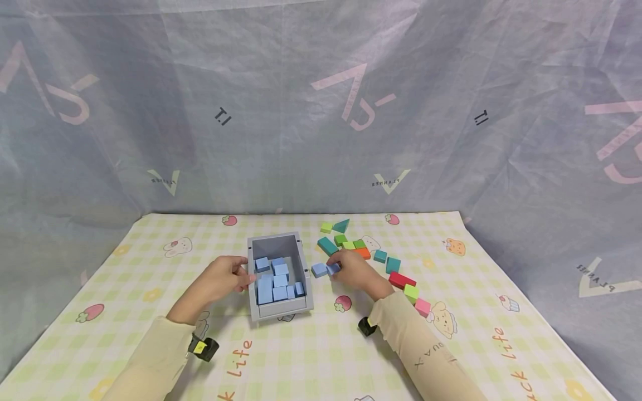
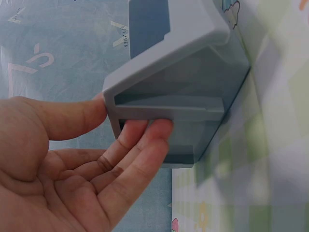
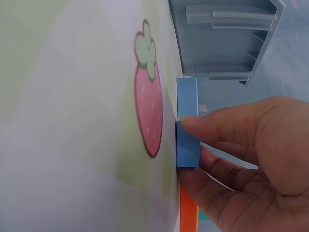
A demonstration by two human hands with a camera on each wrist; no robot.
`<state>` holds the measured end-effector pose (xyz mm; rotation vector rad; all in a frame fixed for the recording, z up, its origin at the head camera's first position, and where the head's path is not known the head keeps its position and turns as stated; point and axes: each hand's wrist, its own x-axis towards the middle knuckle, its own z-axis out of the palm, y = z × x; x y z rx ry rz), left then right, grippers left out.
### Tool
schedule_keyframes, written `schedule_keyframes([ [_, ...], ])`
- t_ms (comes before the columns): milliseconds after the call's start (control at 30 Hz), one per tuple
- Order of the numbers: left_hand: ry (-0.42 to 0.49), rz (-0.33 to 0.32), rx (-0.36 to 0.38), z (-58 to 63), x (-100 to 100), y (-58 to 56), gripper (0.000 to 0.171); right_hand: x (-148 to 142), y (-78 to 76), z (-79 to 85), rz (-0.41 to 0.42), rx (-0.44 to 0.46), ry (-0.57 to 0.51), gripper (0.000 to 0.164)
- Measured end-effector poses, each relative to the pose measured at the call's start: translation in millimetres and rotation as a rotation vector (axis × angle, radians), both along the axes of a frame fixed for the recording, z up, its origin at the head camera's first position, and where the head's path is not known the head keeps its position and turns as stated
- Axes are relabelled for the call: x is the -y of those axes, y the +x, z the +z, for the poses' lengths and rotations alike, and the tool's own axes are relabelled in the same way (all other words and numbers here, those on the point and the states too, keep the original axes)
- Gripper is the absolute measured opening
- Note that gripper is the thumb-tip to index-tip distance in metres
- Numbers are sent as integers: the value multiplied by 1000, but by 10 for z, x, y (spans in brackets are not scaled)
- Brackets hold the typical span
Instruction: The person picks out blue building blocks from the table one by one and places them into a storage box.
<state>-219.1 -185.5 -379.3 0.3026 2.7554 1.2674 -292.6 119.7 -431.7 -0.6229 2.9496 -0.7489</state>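
A grey plastic bin (image 1: 286, 306) stands on the table, with several light blue blocks (image 1: 264, 288) lying in it. My left hand (image 1: 220, 278) holds its left side; in the left wrist view the thumb lies at the rim and the fingertips press under a ledge on the outer wall. To the right of the bin, my right hand (image 1: 355, 270) pinches a small blue block (image 3: 187, 147) between thumb and fingers, low at the tablecloth. Another blue block (image 1: 318, 270) sits end to end with it, on the side toward the bin.
Beyond my right hand lie loose blocks: a teal block (image 1: 328, 245), a teal triangle (image 1: 341, 225), several green ones (image 1: 349, 245), an orange block (image 1: 363, 253), a red block (image 1: 402, 279) and a pink block (image 1: 422, 307). A grey curtain (image 1: 281, 111) hangs behind the table.
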Motion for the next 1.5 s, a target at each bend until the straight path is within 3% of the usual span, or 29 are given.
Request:
schedule_keyframes([
  [300, -1, 2, 3, 15, -10, 6, 57, -81, 3, 62, -41, 18, -32, 29],
  [567, 5, 17, 18, 32, -16, 25, 57, -214, -53, 148, -45, -80, -117, 27],
  [733, 20, 20, 27, 24, -9, 27, 57, -256, -93, 194, -100, -162, -193, 25],
  [900, 19, 8, 22, 22, -2, 20, 57, -236, -40, 311, -122, -205, -290, 27],
  [1100, 16, 1, 4, 30, 0, 11, 58, -58, 143, 485, -59, -192, -361, 31],
  [1333, 28, -13, 11, 20, 1, 16, 57, 234, 339, 526, 94, -326, -331, 29],
  [1500, 26, -13, 6, 17, 1, 22, 57, 407, 483, 533, 214, -363, -296, 29],
])
